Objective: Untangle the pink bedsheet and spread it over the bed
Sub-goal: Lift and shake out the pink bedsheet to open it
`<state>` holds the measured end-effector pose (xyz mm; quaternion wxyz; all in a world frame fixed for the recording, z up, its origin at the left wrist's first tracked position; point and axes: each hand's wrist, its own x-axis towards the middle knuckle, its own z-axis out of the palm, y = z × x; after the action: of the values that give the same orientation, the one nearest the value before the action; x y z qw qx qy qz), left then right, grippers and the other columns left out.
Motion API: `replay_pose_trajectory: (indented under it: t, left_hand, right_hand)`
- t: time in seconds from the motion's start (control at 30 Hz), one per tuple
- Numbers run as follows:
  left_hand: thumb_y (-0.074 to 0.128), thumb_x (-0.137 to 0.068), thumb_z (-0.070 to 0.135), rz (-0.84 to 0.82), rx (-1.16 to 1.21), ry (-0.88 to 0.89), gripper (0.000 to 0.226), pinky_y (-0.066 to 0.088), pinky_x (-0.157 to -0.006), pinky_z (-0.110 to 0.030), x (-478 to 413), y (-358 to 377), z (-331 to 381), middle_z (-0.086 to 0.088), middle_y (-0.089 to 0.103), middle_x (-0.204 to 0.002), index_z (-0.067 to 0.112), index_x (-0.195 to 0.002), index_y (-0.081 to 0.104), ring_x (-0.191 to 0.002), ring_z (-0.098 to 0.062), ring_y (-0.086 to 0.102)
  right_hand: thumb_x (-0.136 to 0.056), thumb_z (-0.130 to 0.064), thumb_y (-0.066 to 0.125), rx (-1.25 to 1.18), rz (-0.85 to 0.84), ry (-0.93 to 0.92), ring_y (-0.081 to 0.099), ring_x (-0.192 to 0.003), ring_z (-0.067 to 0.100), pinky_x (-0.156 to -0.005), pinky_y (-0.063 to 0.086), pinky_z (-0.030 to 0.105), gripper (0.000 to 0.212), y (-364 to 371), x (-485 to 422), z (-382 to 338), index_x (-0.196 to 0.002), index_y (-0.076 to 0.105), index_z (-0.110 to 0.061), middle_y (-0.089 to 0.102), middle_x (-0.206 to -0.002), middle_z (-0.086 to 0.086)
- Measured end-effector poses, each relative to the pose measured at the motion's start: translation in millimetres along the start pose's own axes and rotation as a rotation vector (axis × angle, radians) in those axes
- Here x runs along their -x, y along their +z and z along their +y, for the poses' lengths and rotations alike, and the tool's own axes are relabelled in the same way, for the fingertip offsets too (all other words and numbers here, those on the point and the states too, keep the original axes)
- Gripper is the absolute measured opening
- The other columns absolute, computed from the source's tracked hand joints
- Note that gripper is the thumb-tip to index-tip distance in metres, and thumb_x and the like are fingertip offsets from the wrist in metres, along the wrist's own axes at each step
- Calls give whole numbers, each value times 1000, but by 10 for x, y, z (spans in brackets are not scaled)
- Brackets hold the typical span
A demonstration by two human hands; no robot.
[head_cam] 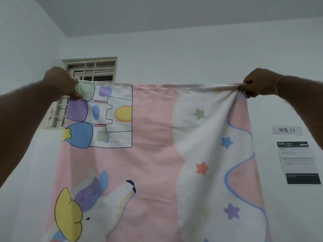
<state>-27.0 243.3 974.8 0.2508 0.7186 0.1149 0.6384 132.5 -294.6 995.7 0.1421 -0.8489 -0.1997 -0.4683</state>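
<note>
I hold the pink bedsheet [153, 137] up in front of me by its top edge, arms spread wide, so it hangs flat like a curtain against the wall. The bed is out of view below. My left hand [60, 82] grips one top corner in a bunched fistful, fingers [75, 92] curled round the cloth. My right hand [258, 82] pinches the other corner tight, the fabric gathered into folds there. The cloth looks thin, light and limp, with no stiffness of its own, so I judge it will sag and fold wherever I let go. The corners are the places to hold: with the edge taut between them, it should float down flat.
</note>
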Motion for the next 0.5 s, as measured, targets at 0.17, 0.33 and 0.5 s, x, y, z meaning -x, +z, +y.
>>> replay_pose_trajectory:
  t: [0.17, 0.33, 0.5]
  left_hand:
    - [54, -91, 40, -28, -289, -23, 38, 46, -76, -17, 79, -38, -72, 2, 58, -124, 25, -125, 53, -114, -16, 56]
    - [70, -78, 49, -18, -161, -26, 61, 47, -86, -27, 83, 63, -107, -11, 62, -119, 13, -125, 58, -112, -26, 57]
    - [42, -99, 32, -108, -263, 16, 40, 49, -87, -23, 89, 70, -406, -1, 49, -137, 30, -139, 39, -116, -15, 55]
  right_hand:
    - [-93, -16, 56, -149, -18, 15, 69, -69, 28, -68, 56, 32, 26, 23, 21, 2, -75, 68, 1, 71, -72, 14]
    - [-96, -13, 50, -80, -90, 54, 64, -68, 29, -63, 53, 32, 29, 72, -3, -44, -79, 62, 7, 69, -81, 20]
    - [-78, -13, 76, -627, -36, 100, 62, -67, 26, -64, 59, 24, 32, 185, 68, 46, -96, 64, 11, 64, -98, 32]
